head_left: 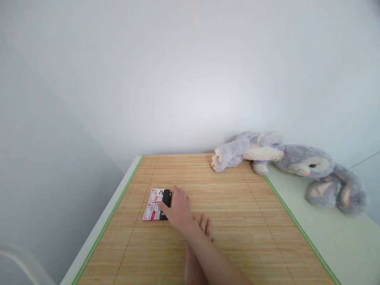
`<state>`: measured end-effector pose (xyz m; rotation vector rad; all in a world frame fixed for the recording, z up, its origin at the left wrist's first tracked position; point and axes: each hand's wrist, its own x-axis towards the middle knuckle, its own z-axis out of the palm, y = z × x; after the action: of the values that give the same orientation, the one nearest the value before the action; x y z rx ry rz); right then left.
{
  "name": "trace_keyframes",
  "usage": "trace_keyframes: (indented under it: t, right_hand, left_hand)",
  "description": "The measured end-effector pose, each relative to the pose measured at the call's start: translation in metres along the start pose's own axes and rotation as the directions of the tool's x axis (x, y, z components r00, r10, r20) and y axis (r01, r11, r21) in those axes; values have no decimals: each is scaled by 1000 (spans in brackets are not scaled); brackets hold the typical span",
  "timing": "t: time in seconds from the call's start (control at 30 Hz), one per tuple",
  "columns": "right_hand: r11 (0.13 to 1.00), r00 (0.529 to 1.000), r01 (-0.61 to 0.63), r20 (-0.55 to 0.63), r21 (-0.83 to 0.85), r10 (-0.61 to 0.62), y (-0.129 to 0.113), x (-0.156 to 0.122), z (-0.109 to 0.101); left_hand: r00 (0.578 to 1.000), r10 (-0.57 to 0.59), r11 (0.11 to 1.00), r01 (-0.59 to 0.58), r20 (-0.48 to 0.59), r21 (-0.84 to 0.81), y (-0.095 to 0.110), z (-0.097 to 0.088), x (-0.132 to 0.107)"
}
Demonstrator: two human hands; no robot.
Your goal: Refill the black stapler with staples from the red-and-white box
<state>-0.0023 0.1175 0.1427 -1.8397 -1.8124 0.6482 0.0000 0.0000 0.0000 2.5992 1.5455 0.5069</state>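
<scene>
My right hand reaches across to the left, over my left forearm, palm down. Its thumb is stretched over small white-and-red printed boxes, and its fingers extend beside a black object, seemingly a stapler. The fingers are apart, and no grip on it is visible. One box carries a small picture of a stapler. The black object lies along the boxes' right side, partly hidden by my hand. My left hand rests on the bamboo mat with its fingers stretched forward, partly covered by my right forearm; nothing shows in it.
The bamboo mat with green edging covers much of a pale table. A grey plush rabbit lies on its side at the back right, across the mat's edge. A white wall stands behind. A blurred pale curved thing shows at lower left.
</scene>
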Motion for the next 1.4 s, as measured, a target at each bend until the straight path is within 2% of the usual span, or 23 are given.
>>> trace_keyframes:
  t: [0.1, 0.17, 0.27, 0.3, 0.37, 0.43, 0.53, 0.6, 0.7, 0.83, 0.93, 1.0, 1.1, 1.23, 1.3, 1.4]
  right_hand:
    - [1000, 999, 29, 18, -2, -29, -20, 16, 9]
    - [999, 999, 43, 31, -8, -42, -17, 21, 5]
    - [996, 995, 85, 51, -23, -84, 11, 20, -17]
    - [994, 993, 107, 60, -29, -105, 24, 19, -29]
    - [986, 982, 164, 96, -38, -160, 53, 17, -56]
    - [971, 962, 234, 153, -39, -226, 80, 16, -84]
    - [947, 924, 321, 224, -17, -309, 108, 15, -117]
    - [932, 901, 361, 255, 6, -351, 118, 15, -128]
    - [916, 878, 398, 272, 46, -395, 120, 16, -127]
    - [914, 880, 393, 248, 97, -405, 117, 20, -113]
    - [912, 882, 383, 236, 145, -407, 117, 25, -116]
    - [910, 883, 374, 230, 176, -408, 120, 27, -130]
    - [919, 903, 335, 207, 209, -377, 129, 23, -163]
    - [943, 946, 221, 182, 247, -270, 158, 6, -207]
    - [952, 962, 162, 173, 259, -211, 178, -4, -220]
    - [956, 976, 89, 169, 280, -140, 208, -13, -225]
  left_hand:
    - [999, 49, 999, -48, 24, -21, -6, 22, -17]
    - [995, 94, 995, -93, 16, -41, -10, 20, -28]
    - [985, 172, 976, -172, -9, -136, -12, -10, -37]
    - [988, 152, 972, -151, -11, -180, -11, -25, -35]
    - [1000, -1, 972, -1, -10, -233, -9, -54, -24]
    - [989, -140, 958, 125, -38, -256, -6, -78, -5]
    - [977, -205, 948, 181, -66, -261, -7, -93, 28]
    - [980, -186, 957, 165, -71, -239, -10, -93, 46]
    - [988, -143, 977, 131, -58, -169, -13, -88, 60]
    - [986, -155, 985, 150, -56, -81, -11, -82, 63]
    - [978, -198, 980, 195, -71, -48, -7, -81, 63]
    - [973, -215, 976, 213, -82, -33, -4, -80, 65]
    - [970, -226, 974, 225, -93, -25, -1, -80, 67]
    - [972, -220, 975, 217, -85, -44, -3, -78, 66]
    - [973, -216, 976, 212, -82, -57, -4, -76, 65]
    - [973, -213, 975, 205, -87, -86, -6, -76, 64]
